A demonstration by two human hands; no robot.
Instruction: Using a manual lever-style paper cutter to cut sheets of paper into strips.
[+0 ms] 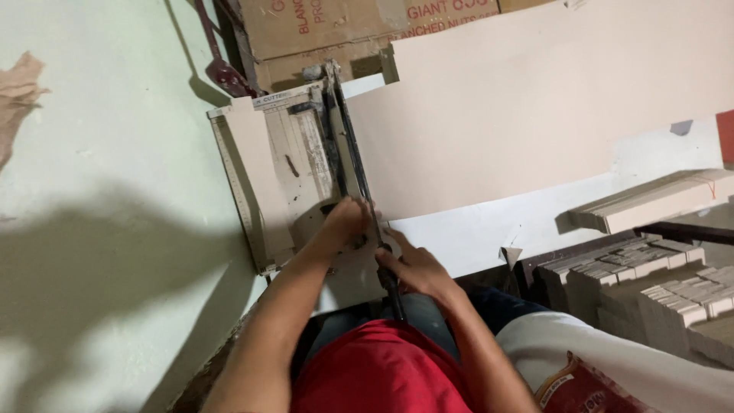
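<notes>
Head view, looking down at lap and floor.

Paper cutter: lever-arm type, pale worn base w/ ruled edge along its left side, lies on the pale green floor directly in front of the person. Blade arm is down, running along the base's right edge toward the knees.

L hand: palm down on the near part of the cutter base, just left of the blade line, fingers curled and pressing on the beige sheet end there (not closed round anything, as far as visible).

R hand: fingers wrapped round the dark handle at the near end of the blade arm; grip closed.

Large beige sheet: spreads to the right of the cutter, its left edge meeting the blade line, lying partly over a white sheet beneath.

Surroundings: cardboard boxes behind the cutter; dark red tool at the wall beside them. Stacks of small cut beige pieces at right, near the R knee; one longer bundle above them (tied w/ red thread, I think). Torn brown paper scrap far left. Red shirt at bottom, printed red bag bottom right.
</notes>
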